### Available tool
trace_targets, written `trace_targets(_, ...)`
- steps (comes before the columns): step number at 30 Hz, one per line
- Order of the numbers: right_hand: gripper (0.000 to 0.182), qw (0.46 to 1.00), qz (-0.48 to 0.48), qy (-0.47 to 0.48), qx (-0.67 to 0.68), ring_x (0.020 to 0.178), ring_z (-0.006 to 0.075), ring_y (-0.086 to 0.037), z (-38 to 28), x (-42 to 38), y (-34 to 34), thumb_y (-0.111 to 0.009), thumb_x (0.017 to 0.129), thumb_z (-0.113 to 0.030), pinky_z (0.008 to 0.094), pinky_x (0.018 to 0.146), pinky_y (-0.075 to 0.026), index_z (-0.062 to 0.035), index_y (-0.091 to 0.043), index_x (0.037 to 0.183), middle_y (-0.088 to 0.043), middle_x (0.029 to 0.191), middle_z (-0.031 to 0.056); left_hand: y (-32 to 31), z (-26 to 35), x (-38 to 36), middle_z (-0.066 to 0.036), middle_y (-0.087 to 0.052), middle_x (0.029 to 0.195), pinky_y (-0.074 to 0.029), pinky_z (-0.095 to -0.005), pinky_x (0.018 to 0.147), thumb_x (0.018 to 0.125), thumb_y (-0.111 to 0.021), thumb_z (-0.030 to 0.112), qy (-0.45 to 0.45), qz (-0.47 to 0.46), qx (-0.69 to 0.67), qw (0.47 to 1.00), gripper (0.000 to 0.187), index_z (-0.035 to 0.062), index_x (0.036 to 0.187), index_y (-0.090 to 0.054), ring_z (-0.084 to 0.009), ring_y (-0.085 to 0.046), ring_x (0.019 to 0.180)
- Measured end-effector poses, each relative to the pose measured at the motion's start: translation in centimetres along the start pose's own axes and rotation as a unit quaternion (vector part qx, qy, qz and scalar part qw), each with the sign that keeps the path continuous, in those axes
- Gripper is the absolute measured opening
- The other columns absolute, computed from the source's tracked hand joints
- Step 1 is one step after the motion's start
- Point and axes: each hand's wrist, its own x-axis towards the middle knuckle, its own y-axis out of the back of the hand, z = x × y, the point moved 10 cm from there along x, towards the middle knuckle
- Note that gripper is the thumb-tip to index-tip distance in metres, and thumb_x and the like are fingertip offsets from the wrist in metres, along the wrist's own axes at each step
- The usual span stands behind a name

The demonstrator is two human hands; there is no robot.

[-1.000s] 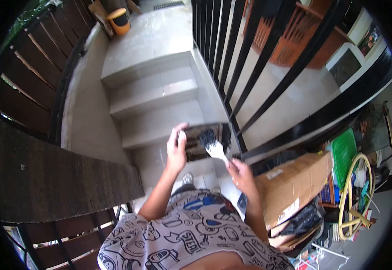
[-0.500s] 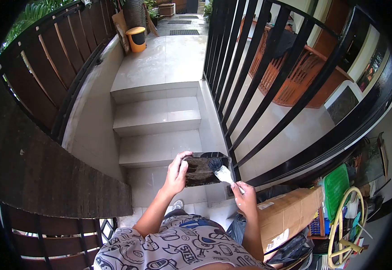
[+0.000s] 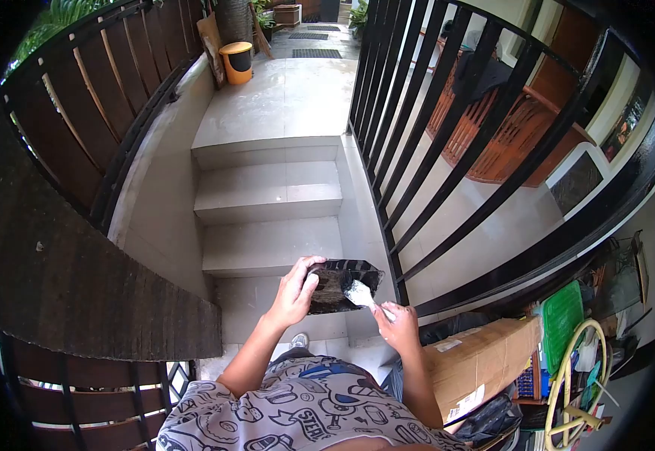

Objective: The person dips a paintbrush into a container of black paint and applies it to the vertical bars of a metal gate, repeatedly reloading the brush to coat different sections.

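My left hand (image 3: 295,292) grips the left edge of a shallow, dark rectangular tray (image 3: 327,301), thumb on its near face and fingers around the back. The tray's inside looks brown and streaked, with black glossy walls. In my right hand (image 3: 398,328) is a brush (image 3: 360,294) with a white, smeared handle, closed in the fingers. Its dark bristles press against the right part of the tray's inside, and their tips are hard to separate from the dark surface. Whitish smears show on the fingers of both hands.
Tiled steps (image 3: 271,244) rise ahead, between a low wall (image 3: 155,154) and a black metal railing (image 3: 410,150). To the right lie a cardboard box (image 3: 481,361), a green plastic item (image 3: 562,319) and a yellowish hoop (image 3: 564,376). A yellow-and-black bucket (image 3: 237,64) stands at the top.
The brush has moved left and slightly down over the tray, and my right hand has shifted left with it. The tray is tilted a little differently. My left hand keeps its grip.
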Motion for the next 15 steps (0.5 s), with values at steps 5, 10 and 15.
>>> trace_targets(5, 0.024, 0.999, -0.025, -0.013, 0.03, 0.068, 0.043, -0.066, -0.2, 0.7, -0.9, -0.073, 0.09, -0.022, 0.0431, 0.06, -0.052, 0.0012, -0.07, 0.085, -0.068, 0.077, 0.0222, 1.2, -1.1, -0.5, -0.019, -0.062, 0.123, -0.045, -0.0385, 0.102, 0.102, -0.047, 0.021, 0.007, 0.025, -0.035, 0.999, 0.036, 0.0004, 0.132, -0.053, -0.0319, -0.062, 0.116)
trace_targets(10, 0.019, 0.998, -0.034, -0.018, 0.04, 0.067, 0.0417, -0.066, -0.8, 0.7, -1.6, -0.074, 0.089, -0.02, 0.0427, 0.058, -0.051, -0.0014, -0.07, 0.085, -0.067, 0.075, 0.0215, 1.1, -1.0, -0.7, -0.018, -0.063, 0.12, -0.045, -0.0377, 0.1, 0.104, -0.045, 0.029, 0.004, 0.039, -0.037, 0.999, 0.041, 0.0008, 0.132, -0.053, -0.0286, -0.061, 0.112)
trace_targets(15, 0.024, 0.999, -0.024, 0.023, 0.015, 0.071, 0.0421, -0.067, -1.4, 0.6, -1.5, -0.071, 0.091, -0.026, 0.0456, 0.063, -0.053, -0.0022, -0.073, 0.086, -0.069, 0.079, 0.0213, 0.1, -1.5, -0.6, -0.016, -0.063, 0.12, -0.044, -0.0368, 0.101, 0.106, -0.041, 0.031, 0.005, 0.01, -0.022, 1.0, 0.043, -0.0007, 0.132, -0.053, -0.0258, -0.059, 0.113)
